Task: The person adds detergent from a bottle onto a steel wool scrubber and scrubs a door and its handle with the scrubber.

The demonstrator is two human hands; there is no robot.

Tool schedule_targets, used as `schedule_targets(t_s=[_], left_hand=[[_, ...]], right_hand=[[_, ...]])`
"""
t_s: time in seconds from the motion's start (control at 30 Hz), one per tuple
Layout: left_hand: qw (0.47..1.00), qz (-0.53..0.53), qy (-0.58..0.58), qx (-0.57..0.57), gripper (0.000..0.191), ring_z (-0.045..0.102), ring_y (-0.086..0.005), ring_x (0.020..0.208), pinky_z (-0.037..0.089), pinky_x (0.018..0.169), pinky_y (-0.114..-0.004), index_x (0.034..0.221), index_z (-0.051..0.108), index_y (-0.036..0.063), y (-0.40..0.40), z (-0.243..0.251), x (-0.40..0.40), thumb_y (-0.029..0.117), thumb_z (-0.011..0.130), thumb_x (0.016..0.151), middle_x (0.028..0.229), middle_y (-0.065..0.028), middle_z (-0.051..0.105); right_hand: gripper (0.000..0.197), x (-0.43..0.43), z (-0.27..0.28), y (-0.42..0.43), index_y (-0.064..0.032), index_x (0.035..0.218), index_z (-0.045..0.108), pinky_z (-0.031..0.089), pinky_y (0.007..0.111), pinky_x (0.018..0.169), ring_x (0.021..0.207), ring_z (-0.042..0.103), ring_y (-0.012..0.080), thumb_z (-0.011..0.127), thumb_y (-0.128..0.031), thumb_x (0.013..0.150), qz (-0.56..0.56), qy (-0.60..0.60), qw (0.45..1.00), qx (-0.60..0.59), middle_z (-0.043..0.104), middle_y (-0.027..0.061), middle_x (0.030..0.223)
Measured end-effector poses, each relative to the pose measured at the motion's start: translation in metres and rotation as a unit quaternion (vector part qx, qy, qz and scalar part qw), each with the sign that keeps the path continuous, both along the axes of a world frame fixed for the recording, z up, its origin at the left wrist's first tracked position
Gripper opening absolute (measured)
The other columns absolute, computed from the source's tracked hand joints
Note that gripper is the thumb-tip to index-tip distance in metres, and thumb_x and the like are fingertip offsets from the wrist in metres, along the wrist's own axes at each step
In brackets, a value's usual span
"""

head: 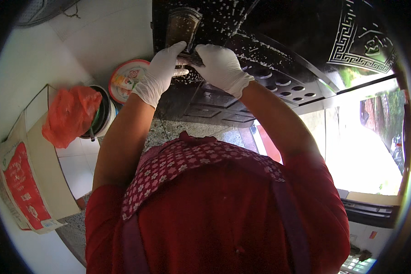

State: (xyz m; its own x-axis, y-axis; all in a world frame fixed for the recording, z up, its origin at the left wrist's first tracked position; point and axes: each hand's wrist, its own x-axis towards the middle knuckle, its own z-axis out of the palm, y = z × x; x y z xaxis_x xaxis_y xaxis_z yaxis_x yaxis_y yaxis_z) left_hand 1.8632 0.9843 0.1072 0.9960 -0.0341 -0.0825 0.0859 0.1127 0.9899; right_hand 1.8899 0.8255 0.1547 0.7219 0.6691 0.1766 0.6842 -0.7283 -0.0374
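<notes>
Both my hands wear thin white gloves and meet over a black, glossy piece of furniture (277, 20) with white specks scattered on it. My right hand (221, 65) has its fingers curled around a small dark piece (196, 60). My left hand (162, 68) is right beside it, thumb pointing up and fingers spread below. The dark piece reaches toward the left fingers; whether they grip it is hard to tell. Just beyond the hands is a brown, see-through vessel or panel (183, 27), also specked with white. Its lower end is partly hidden by the left thumb.
Left of my arm are a round red-rimmed lid or tray (128, 80), a bucket (106, 113) with an orange-red plastic bag (72, 113) over its side, and a printed sack (24, 185). Round holes (286, 94) pierce the black furniture's side. Bright openings (359, 147) are at the right.
</notes>
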Motion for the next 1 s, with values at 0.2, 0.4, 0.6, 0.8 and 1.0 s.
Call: schedule_targets(t_s=[0.2, 0.4, 0.6, 0.8, 1.0], left_hand=[[0.989, 0.031, 0.033, -0.141, 0.055, 0.061, -0.0233, 0.093, 0.055, 0.078, -0.034, 0.134, 0.039, -0.0019, -0.002, 0.002, 0.002, 0.031, 0.052, 0.092, 0.128, -0.0142, 0.046], [0.982, 0.049, 0.11, -0.147, 0.063, 0.061, -0.0255, 0.091, 0.055, 0.076, -0.038, 0.133, 0.034, -0.0058, -0.005, 0.004, 0.009, 0.032, 0.058, 0.089, 0.118, -0.0189, 0.048], [0.979, 0.034, 0.093, -0.178, 0.049, 0.061, -0.0314, 0.088, 0.054, 0.074, -0.046, 0.117, 0.04, -0.0058, -0.008, 0.008, 0.011, 0.03, 0.057, 0.089, 0.099, -0.0207, 0.055], [0.981, 0.025, 0.117, -0.154, 0.045, 0.058, -0.0331, 0.09, 0.052, 0.077, -0.05, 0.116, 0.04, -0.0041, -0.001, 0.008, 0.01, 0.032, 0.051, 0.091, 0.095, -0.0235, 0.056], [0.988, 0.045, 0.141, -0.036, 0.046, 0.059, -0.0269, 0.083, 0.049, 0.079, -0.043, 0.111, 0.049, 0.0009, 0.0, 0.023, 0.001, 0.042, 0.053, 0.091, 0.092, -0.0176, 0.059]], right_hand=[[0.046, 0.011, -0.03, -0.064, 0.0014, 0.112, 0.054, 0.051, 0.04, 0.077, 0.092, 0.062, 0.0333, 0.064, -0.031, 0.081, -0.087, 0.053, 0.991, 0.087, 0.062, 0.0198, 0.099], [0.059, -0.009, -0.103, -0.097, 0.003, 0.124, 0.05, 0.045, 0.034, 0.09, 0.107, 0.057, 0.0272, 0.068, -0.029, 0.079, -0.22, 0.39, 0.825, 0.344, 0.058, 0.0195, 0.118], [0.027, -0.041, -0.194, -0.124, 0.0039, 0.102, 0.058, 0.052, 0.03, 0.061, 0.072, 0.061, 0.0157, 0.063, -0.014, 0.083, -0.112, 0.433, 0.751, 0.486, 0.062, 0.0086, 0.087], [0.026, -0.061, -0.146, -0.11, 0.0035, 0.102, 0.056, 0.053, 0.03, 0.055, 0.067, 0.063, 0.0204, 0.062, -0.016, 0.086, -0.279, 0.584, 0.493, 0.581, 0.061, 0.0101, 0.085], [0.028, -0.061, -0.153, -0.113, 0.0037, 0.104, 0.057, 0.053, 0.031, 0.06, 0.07, 0.063, 0.0183, 0.064, -0.014, 0.084, -0.278, 0.562, 0.525, 0.575, 0.062, 0.0092, 0.086]])
